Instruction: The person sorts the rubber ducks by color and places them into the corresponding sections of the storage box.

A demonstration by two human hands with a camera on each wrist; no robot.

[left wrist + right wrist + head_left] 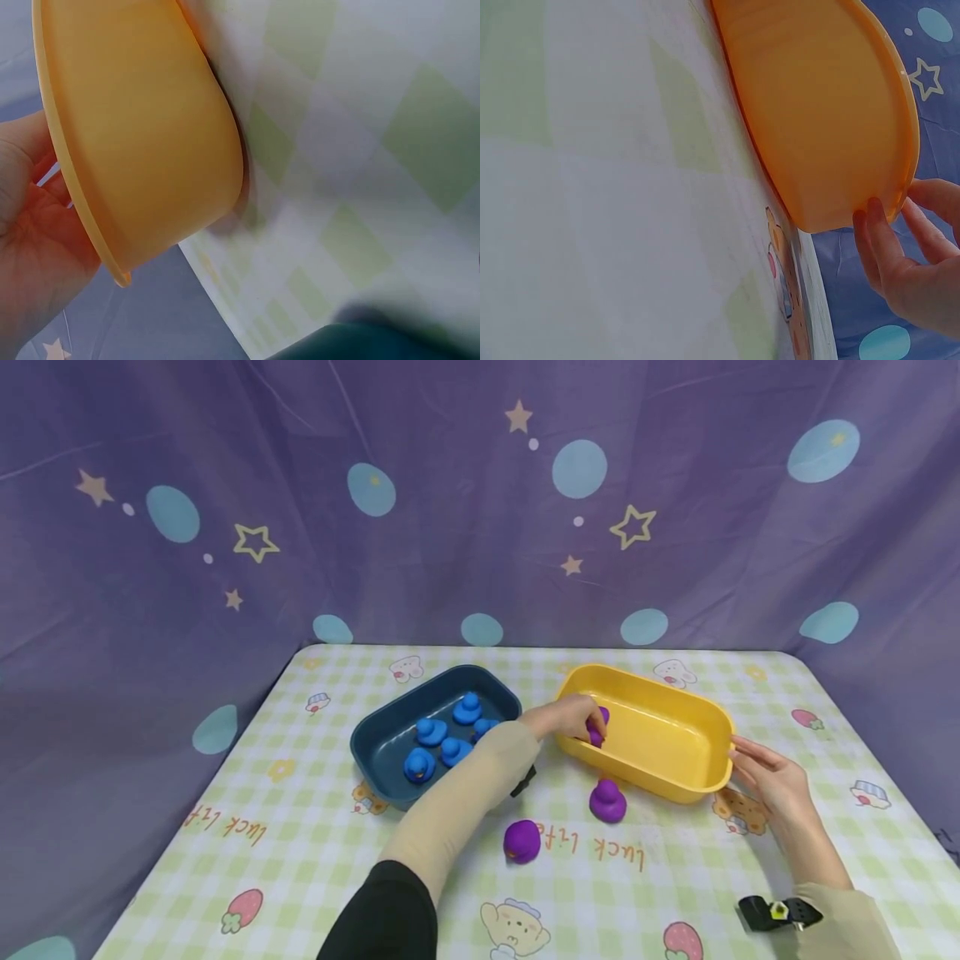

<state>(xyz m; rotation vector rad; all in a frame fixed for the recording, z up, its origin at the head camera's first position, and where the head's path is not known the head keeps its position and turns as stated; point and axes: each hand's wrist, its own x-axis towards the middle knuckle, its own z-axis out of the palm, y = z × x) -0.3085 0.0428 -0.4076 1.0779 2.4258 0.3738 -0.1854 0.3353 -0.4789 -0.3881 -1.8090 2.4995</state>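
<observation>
My left hand (573, 717) reaches over the left end of a yellow basin (660, 735) and grips a purple rubber duck (595, 737) inside it. The fingers hide much of that duck. In the left wrist view, the basin's wall hides the duck and part of the hand. At the opposite end, my right hand (776, 785) pinches the basin's rim, with fingertips on its outer wall in the right wrist view. Two more purple ducks lie on the cloth in front of the basin: one upright (607, 802), another (522, 842) farther left and nearer me.
A dark blue basin (362, 745) with several blue rubber ducks (431, 732) stands to the left, partly behind my left forearm. A checkered cloth (300, 877) covers the table. Behind its far edge hangs a purple curtain (450, 560) with stars and blue ovals.
</observation>
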